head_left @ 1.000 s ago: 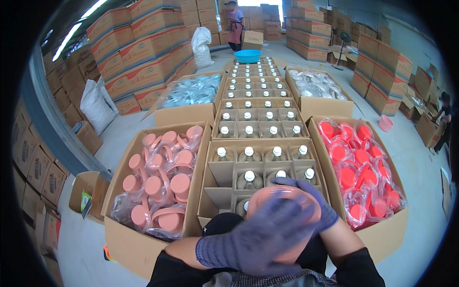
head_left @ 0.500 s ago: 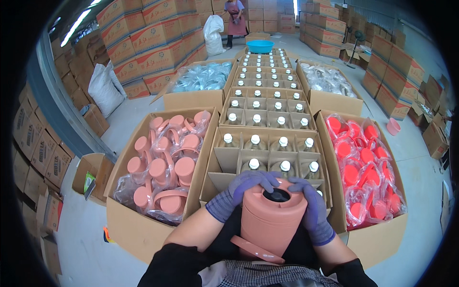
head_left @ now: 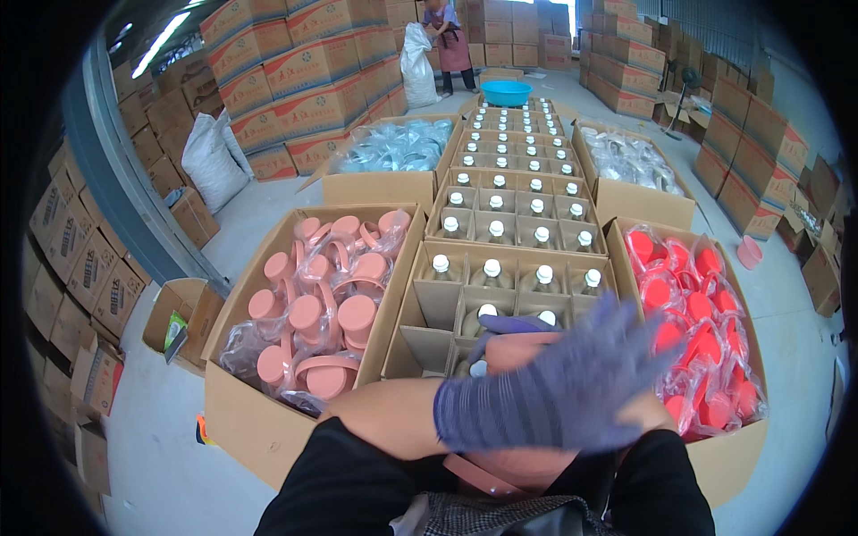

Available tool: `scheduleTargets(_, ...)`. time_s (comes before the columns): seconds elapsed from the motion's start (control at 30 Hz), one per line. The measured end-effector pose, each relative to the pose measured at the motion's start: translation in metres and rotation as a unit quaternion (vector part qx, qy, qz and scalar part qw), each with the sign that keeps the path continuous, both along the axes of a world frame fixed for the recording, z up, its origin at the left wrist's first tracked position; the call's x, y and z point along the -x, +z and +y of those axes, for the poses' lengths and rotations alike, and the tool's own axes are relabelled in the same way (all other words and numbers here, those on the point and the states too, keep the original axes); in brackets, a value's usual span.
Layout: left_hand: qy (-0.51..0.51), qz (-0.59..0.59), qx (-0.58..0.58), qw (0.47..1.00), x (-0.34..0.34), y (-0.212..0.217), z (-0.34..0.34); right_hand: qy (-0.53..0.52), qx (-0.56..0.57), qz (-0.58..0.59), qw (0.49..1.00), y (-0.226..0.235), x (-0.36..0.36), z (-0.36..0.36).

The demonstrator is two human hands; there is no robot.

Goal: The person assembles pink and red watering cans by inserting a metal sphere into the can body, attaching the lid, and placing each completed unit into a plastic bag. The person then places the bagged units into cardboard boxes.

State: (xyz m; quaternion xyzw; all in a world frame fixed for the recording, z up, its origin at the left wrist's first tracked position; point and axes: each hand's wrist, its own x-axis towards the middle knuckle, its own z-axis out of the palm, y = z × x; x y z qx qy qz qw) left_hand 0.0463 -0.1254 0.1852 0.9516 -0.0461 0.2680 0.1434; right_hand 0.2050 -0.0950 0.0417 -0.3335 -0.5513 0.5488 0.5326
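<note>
Close to my body stands a pink thermos jug (head_left: pixel 527 466), with its curved handle (head_left: pixel 483 476) low on the near side. My left hand (head_left: pixel 559 393), in a purple-grey knitted glove, reaches across above it to the right. Its fingers are spread and smeared by motion, and it hides most of the jug's top. Behind it, the gloved fingers of my right hand (head_left: pixel 523 324) lie bent over the far edge of the jug. The rest of that hand is covered by the left one. Just beyond is a divided carton (head_left: pixel 414 357) of white-capped bottles (head_left: pixel 491 270).
Open cartons of bagged pink lids and handles (head_left: pixel 306 314) and bagged red ones (head_left: pixel 697 305) flank the bottles. Farther off are blue parts (head_left: pixel 398 146), clear-bagged parts (head_left: pixel 630 156) and a blue basin (head_left: pixel 506 93). Stacked cartons (head_left: pixel 313 76), white sacks (head_left: pixel 213 165) and a person (head_left: pixel 451 49) stand behind.
My left hand has left the jug's rim and swung right across it, fingers spread. My right hand's fingers have shifted left over the far edge. The view has turned slightly left.
</note>
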Motion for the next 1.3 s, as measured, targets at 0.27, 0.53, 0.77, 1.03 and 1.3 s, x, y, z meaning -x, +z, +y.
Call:
scheduleTargets(0.27, 0.205, -0.009, 0.487, 0.849, -0.018, -0.112, 0.172, -0.373, -0.049, -0.064, 0.924, -0.018, -0.053, 0.02)
scheduleTargets(0.53, 0.098, -0.149, 0.719, 0.672, -0.036, -0.183, 0.163, -0.301, -0.168, -0.543, 0.766, -0.021, -0.033, 0.015)
scheduleTargets(0.77, 0.162, -0.12, 0.265, 0.943, -0.037, -0.147, 0.124, -0.279, -0.016, -0.095, 0.955, -0.044, -0.049, 0.037)
scheduleTargets(1.03, 0.023, -0.148, 0.678, 0.72, -0.031, -0.154, 0.142, -0.265, -0.139, -0.461, 0.835, -0.034, -0.048, 0.023)
scheduleTargets(1.3, 0.094, -0.141, 0.187, 0.968, -0.049, -0.167, 0.131, -0.267, -0.142, -0.265, 0.916, -0.047, -0.052, 0.024)
